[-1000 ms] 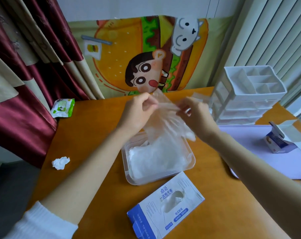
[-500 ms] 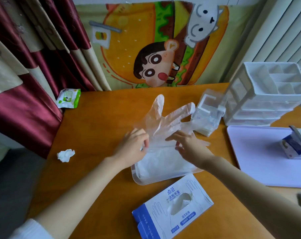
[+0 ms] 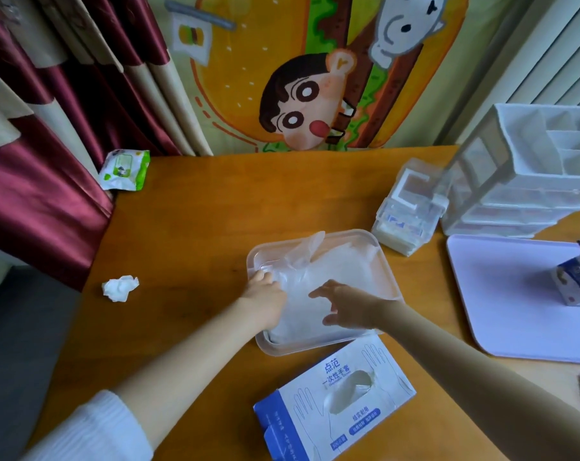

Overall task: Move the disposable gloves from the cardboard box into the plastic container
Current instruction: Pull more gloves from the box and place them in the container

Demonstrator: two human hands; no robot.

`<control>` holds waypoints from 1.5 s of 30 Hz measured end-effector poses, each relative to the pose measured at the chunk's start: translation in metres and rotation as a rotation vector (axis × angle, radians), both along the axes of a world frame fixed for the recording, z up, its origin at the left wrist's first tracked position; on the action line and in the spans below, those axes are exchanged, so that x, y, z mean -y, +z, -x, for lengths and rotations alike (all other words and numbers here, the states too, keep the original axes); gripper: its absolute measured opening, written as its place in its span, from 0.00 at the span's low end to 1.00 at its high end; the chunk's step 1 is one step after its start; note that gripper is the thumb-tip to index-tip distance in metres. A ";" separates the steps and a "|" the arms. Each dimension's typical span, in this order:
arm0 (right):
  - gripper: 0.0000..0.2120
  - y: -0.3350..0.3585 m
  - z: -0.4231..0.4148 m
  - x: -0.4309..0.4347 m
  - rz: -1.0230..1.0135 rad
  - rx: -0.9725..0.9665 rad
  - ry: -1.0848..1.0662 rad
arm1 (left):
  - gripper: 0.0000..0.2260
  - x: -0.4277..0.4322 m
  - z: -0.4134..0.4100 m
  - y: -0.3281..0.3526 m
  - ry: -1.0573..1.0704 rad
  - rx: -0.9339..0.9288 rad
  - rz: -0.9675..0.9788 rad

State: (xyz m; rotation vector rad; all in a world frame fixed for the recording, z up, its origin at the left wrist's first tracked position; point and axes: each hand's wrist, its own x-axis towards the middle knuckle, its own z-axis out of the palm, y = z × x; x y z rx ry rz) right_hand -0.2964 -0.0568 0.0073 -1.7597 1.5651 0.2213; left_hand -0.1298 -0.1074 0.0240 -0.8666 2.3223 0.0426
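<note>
A clear plastic container (image 3: 386,261) sits mid-table, holding a pile of thin transparent disposable gloves (image 3: 345,267). The top glove (image 3: 307,249) lies across the pile, its fingers sticking up at the container's far left. My left hand (image 3: 265,299) reaches in over the left rim, with fingers curled down onto that glove's near edge. My right hand (image 3: 347,304) hovers low over the pile's near part, fingers spread and holding nothing. The blue-and-white cardboard glove box (image 3: 335,399) lies just in front of the container, with more gloves showing in its oval opening.
On the right are a white drawer organiser (image 3: 528,181), a small clear box (image 3: 408,207) beside it, and a lilac tray (image 3: 514,294) with a small carton (image 3: 578,281). A crumpled tissue (image 3: 119,287) and a wet-wipe pack (image 3: 125,169) lie at the left.
Both hands lowered the spread glove from above the table into the container. My right hand has let go and opened. The camera tilted down and nearer.
</note>
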 end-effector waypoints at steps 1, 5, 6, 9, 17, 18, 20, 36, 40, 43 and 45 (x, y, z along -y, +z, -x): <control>0.26 0.004 0.000 0.002 -0.044 0.020 0.009 | 0.17 0.001 0.001 0.002 0.034 -0.047 -0.021; 0.14 0.016 0.002 0.010 0.320 0.135 -0.193 | 0.19 0.001 0.011 0.009 0.223 -0.492 0.049; 0.12 0.014 0.002 0.012 0.453 0.126 -0.237 | 0.18 0.000 0.015 0.008 0.253 -0.574 0.079; 0.14 0.005 0.001 0.017 0.508 0.054 -0.154 | 0.18 -0.006 0.026 -0.010 0.288 -0.544 0.090; 0.40 -0.038 0.009 0.018 0.250 -0.342 0.247 | 0.37 -0.013 0.036 -0.062 0.281 0.033 -0.005; 0.41 -0.040 0.012 0.019 0.230 -0.369 0.239 | 0.38 -0.012 0.036 -0.065 0.273 0.063 -0.006; 0.44 -0.043 0.020 0.022 0.205 -0.428 0.226 | 0.39 -0.011 0.035 -0.070 0.252 0.105 0.000; 0.32 -0.039 0.031 0.028 0.149 -0.406 0.234 | 0.31 -0.005 0.030 -0.066 0.099 0.204 0.040; 0.20 -0.018 0.034 0.023 0.214 -0.268 0.079 | 0.20 -0.001 0.025 -0.040 0.034 0.135 0.127; 0.15 0.000 0.036 0.013 0.365 -0.130 -0.045 | 0.19 -0.002 0.023 -0.017 0.027 -0.060 0.212; 0.14 0.008 0.034 0.003 0.506 -0.071 -0.087 | 0.20 -0.007 0.021 -0.005 0.047 -0.286 0.257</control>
